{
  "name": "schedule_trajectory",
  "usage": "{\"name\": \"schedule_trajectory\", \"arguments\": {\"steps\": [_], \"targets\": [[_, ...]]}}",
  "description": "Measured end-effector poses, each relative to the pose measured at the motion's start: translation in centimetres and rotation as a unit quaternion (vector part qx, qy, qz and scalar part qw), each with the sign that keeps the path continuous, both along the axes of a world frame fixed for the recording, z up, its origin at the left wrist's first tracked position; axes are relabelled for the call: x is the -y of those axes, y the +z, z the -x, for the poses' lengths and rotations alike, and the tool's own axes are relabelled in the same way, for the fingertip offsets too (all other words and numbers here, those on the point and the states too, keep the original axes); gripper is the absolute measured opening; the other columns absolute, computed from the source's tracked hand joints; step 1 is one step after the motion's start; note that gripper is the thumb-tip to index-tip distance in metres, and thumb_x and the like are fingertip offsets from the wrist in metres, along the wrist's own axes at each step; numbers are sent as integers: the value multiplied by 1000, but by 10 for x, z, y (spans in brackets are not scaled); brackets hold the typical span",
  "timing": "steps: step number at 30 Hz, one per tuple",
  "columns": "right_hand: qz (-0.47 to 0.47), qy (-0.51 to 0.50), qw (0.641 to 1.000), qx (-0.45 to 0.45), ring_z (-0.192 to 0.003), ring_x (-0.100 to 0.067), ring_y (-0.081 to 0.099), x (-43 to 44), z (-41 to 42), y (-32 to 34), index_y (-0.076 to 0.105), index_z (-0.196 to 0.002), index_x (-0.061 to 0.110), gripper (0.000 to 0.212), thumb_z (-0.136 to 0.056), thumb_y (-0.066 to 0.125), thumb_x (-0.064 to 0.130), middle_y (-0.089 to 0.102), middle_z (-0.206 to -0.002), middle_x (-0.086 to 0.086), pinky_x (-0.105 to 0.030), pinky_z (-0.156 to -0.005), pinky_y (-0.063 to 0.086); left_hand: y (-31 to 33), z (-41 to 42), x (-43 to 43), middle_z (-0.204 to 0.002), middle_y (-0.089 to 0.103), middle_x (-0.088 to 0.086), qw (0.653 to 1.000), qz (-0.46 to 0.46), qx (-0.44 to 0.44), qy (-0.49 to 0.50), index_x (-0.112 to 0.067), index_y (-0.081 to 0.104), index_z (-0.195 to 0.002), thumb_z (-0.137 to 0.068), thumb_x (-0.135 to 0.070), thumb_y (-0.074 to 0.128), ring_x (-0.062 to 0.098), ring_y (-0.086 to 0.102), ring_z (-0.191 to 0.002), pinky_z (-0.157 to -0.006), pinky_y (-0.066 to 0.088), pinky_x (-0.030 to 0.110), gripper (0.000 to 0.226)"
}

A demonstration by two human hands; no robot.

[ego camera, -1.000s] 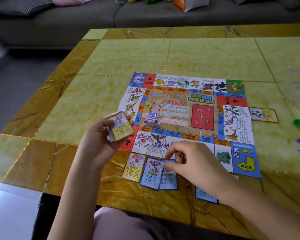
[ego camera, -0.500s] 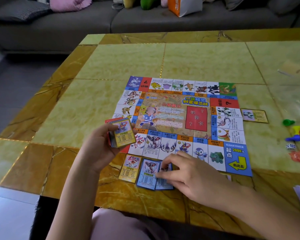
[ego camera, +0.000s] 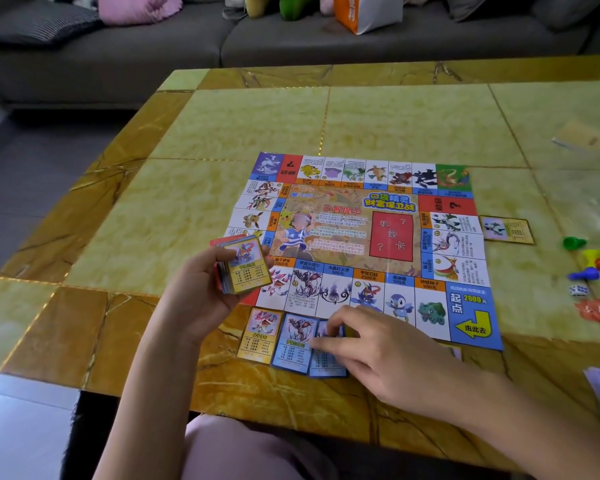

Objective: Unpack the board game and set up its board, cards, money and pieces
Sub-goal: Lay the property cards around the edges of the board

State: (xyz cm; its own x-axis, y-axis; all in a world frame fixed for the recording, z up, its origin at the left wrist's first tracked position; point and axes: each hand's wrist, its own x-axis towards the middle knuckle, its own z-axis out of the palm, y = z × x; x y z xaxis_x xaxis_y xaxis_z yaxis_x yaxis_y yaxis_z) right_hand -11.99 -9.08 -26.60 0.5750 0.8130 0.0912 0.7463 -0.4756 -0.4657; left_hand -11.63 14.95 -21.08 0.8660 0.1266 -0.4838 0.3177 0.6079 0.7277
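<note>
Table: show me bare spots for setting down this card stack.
Free: the yellow marble tabletop left of the colourful paper game board, and the wide strip beyond its far edge. Crowded: the near edge, with three laid cards by the right hand, and the right side, with coloured plastic pawns and a white die.
</note>
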Motion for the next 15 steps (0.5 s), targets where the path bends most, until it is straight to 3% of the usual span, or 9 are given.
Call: {"name": "schedule_trajectory", "arguments": {"steps": [3, 7, 15], "targets": [[-31, -15, 999, 9, -95, -7, 55, 3, 3, 0, 63, -122, 29, 33, -92, 49, 33, 53, -109, 10, -24, -73, 54, 0, 0, 0, -93, 72, 17, 1000, -4, 0, 0, 2, 54, -113, -93, -7, 38, 26, 72, -79, -67, 58, 32, 27], [-14, -22, 999, 44, -99, -4, 51, 7, 4, -1, 68, -111, 29, 39, -87, 45, 49, 60, -109, 14, -22, -81, 52, 0, -1, 1, -91, 73, 16, 1000, -4, 4, -7, 2, 54, -112, -93, -7, 37, 25, 73, -78, -66, 59, 31, 27], [40, -21, 997, 55, -94, -9, 53, 7, 5, 2, 61, -120, 32, 44, -88, 39, 52, 53, -108, 10, -23, -74, 52, -1, 0, 0, -92, 73, 16, 1000, 3, 7, -9, 2, 52, -117, -92, -8, 38, 25, 72, -79, -67, 59, 32, 31]]}}
